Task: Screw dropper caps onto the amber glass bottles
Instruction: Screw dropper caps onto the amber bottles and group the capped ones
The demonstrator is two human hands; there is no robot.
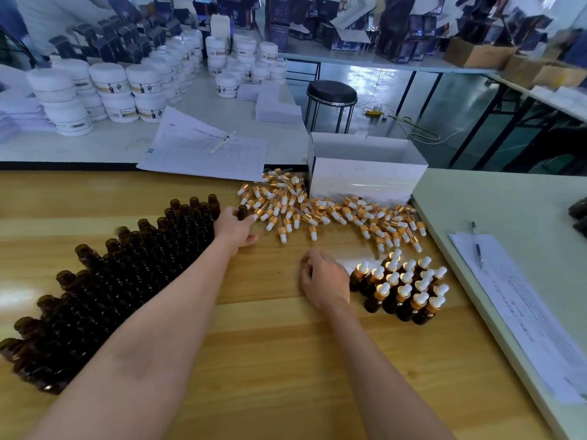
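**Clerk:** Item one, the piece in hand?

**Checker:** One amber bottle [243,212], uncapped, upright, long axis vertical, open neck up. It stands at the far right corner of the stock, just beside the cap heap. The left hand [235,228] has its fingers curled round the bottle.

**Clerk:** Item two, stock?

**Checker:** Uncapped amber bottles [127,268], a dense block on the left of the wooden bench [254,360]. All are upright with necks up, and the block runs diagonally from the near left to the far middle.

**Clerk:** Item three, closures?

**Checker:** Dropper caps [317,212], gold collars with white bulbs, in a loose heap at the far middle against a white carton [365,168]. They lie on their sides, and their long axes point every way.

**Clerk:** Item four, finished goods?

**Checker:** Capped bottles [406,290], a tight cluster to the right, upright with bulbs up.

**Clerk:** The other hand?

**Checker:** The right hand [324,281] rests on the bench just left of that cluster, back upward and fingers bent under. I cannot tell whether it holds anything.
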